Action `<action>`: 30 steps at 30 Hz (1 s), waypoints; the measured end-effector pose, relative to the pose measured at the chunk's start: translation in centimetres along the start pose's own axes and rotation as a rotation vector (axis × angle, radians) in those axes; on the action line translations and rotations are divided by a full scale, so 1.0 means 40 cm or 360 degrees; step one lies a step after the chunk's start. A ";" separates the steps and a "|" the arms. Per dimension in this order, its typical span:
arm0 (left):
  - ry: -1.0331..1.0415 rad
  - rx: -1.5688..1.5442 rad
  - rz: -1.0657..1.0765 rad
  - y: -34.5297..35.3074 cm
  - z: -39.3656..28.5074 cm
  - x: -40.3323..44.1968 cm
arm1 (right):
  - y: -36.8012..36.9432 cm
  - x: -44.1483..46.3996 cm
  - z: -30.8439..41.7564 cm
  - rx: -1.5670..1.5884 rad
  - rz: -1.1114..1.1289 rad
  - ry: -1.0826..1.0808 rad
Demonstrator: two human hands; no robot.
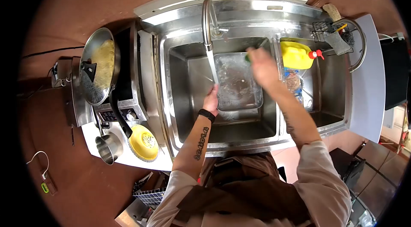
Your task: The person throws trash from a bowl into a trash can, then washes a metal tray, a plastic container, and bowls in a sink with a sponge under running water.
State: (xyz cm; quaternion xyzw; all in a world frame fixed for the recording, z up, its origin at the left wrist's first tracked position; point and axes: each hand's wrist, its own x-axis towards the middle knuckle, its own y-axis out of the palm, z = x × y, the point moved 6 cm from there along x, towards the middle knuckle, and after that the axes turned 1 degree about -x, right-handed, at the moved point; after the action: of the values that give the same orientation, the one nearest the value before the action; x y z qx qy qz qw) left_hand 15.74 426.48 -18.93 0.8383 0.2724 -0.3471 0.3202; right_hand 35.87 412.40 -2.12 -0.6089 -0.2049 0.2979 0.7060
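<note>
In the left basin of the steel sink (180, 111), a clear rectangular container (239, 86) lies under the running tap (206, 26). My left hand (210, 100) grips the container's left edge, where the water stream comes down beside it. My right hand (262, 66), blurred by motion, is above the container's upper right side. Its fingers are closed on a small green thing (247, 58), mostly hidden by the hand; I cannot make out what it is.
The right basin holds a yellow bottle (295, 55) with a red nozzle. Beyond it hangs a wire rack (323, 32) with a grey sponge (337, 44). At left are a lidded pan (100, 66), a steel pot (109, 148) and a yellow plate (144, 143).
</note>
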 end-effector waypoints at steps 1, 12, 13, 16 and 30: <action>0.0014 0.0027 -0.0007 -0.001 -0.003 -0.001 | 0.069 -0.021 0.072 0.0138 0.0205 -0.0033; 0.0473 0.0488 0.0001 -0.019 -0.103 -0.085 | 0.382 0.014 0.231 0.0533 -0.0038 -0.0066; 0.0483 0.0561 0.0023 -0.037 -0.100 -0.066 | 0.393 -0.006 0.269 0.0710 0.0057 -0.0101; 0.0551 0.0446 -0.0041 -0.070 -0.121 -0.056 | 0.411 -0.104 0.330 0.0910 0.0249 -0.0304; 0.0407 0.1013 -0.0154 -0.068 -0.197 -0.090 | 0.409 -0.009 0.380 0.1536 0.0197 -0.0053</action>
State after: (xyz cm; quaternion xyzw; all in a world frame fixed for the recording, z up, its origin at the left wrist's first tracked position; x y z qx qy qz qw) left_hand 14.90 433.13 -12.77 0.9190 0.2278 -0.3216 -0.0110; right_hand 22.89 424.72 -15.51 -0.2181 -0.0180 0.4101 0.8854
